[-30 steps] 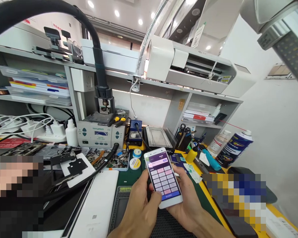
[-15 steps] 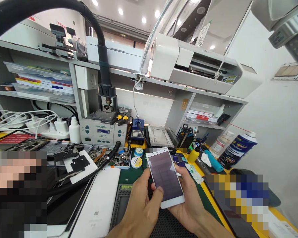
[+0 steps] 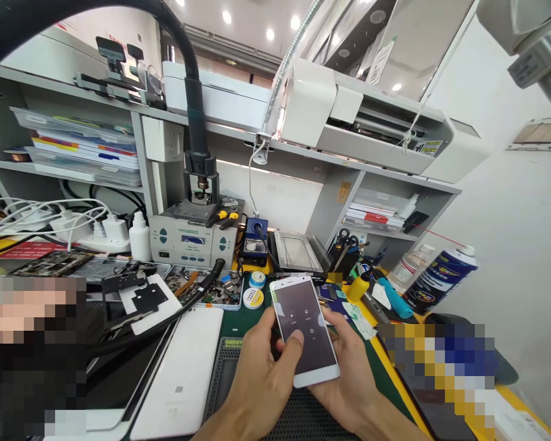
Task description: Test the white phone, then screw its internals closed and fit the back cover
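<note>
A white smartphone is held between both hands over the work mat, its screen facing me and showing a few small icons on a dark background. My left hand grips its left side, with the thumb resting on the lower middle of the screen. Along the phone's right edge and behind it, my right hand is wrapped, its fingertips partly hidden. Under the hands lies a black perforated pad. Left of it is a white phone back with a small logo.
An open tray of small parts lies beyond, beside two small round tins. Behind stands a grey soldering station. A black hose crosses the left side. A spray can and a yellow bottle stand right.
The screen has gone from plain dark to showing several icons. My left thumb has moved slightly up the screen. The view has shifted a little.
</note>
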`<state>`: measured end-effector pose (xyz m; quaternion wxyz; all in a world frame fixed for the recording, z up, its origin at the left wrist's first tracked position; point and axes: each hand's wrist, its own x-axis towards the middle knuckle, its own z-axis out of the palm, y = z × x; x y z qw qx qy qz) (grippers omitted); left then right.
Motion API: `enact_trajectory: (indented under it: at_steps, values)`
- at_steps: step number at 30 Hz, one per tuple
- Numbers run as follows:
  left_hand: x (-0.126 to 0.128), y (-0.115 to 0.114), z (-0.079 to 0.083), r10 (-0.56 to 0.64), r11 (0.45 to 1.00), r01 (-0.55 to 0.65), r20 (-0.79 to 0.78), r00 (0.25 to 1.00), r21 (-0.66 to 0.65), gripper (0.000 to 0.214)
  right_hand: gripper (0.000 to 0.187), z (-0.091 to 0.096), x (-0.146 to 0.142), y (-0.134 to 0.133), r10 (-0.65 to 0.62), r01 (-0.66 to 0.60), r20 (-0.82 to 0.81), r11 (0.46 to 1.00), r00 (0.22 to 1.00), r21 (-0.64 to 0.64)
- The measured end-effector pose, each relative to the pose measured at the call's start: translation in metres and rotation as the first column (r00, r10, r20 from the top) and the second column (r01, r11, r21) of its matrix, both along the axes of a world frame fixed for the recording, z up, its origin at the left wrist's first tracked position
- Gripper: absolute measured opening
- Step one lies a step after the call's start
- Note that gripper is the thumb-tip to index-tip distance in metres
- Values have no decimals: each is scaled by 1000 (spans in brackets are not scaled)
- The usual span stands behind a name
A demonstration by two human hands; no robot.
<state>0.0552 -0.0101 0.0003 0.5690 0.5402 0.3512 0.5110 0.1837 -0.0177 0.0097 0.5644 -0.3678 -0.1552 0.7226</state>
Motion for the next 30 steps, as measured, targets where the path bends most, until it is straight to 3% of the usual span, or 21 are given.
enact_trajectory:
  at_steps: [9,18,30]
  values:
    - [6,2,3,98,994,-103,-121,988,-36,35,32,-3,-2,-4,14,-14,-5,999,1000,53]
    - [0,4,-8,-48,998,51,-86,995,26,28,33,-3,0,-3,13,-13,1,999,1000,48]
    - [2,3,-4,-6,1000,6,-29,1000,-13,27,33,-3,-1,-4,2,-3,37,999,999,42]
